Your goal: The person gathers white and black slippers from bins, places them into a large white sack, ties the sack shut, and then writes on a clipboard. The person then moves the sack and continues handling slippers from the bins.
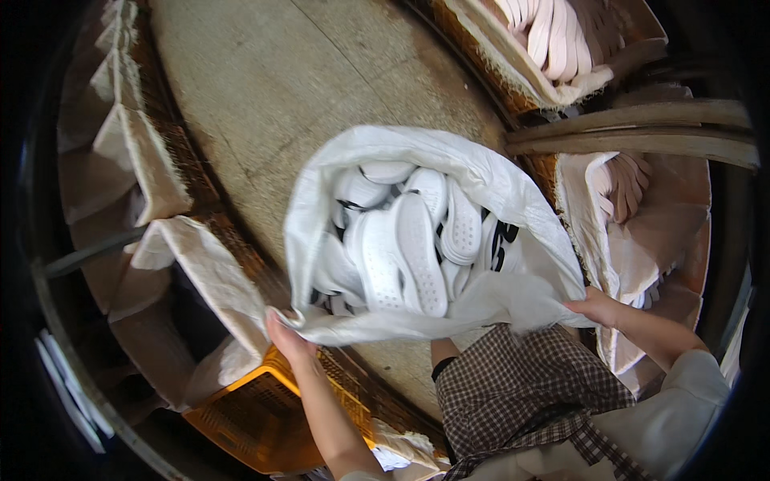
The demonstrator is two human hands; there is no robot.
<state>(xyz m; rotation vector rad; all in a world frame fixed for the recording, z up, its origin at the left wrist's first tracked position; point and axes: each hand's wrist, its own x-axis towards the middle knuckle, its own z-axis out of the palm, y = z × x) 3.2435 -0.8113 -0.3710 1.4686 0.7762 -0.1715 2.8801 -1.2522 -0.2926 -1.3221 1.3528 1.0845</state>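
A large white woven sack (513, 188) is held wide open in front of me, its rim folded outward. White shoe soles (419, 252) with small holes lie jumbled inside it, some with black markings or parts. My left hand (291, 340) is closed on the sack's near left edge. At the near right edge, my right hand (597, 308) pinches the sack's rim. The fabric between the two hands sags and is slightly blurred. What lies deeper in the sack is hidden by the top soles.
Cloth-lined wicker baskets (164, 160) line the left side. By my left forearm is an orange plastic crate (265, 417). On the right, lined baskets hold stacked pale pink pieces (553, 40), and wooden slats (634, 132) jut between them. Concrete floor (265, 72) runs down the middle.
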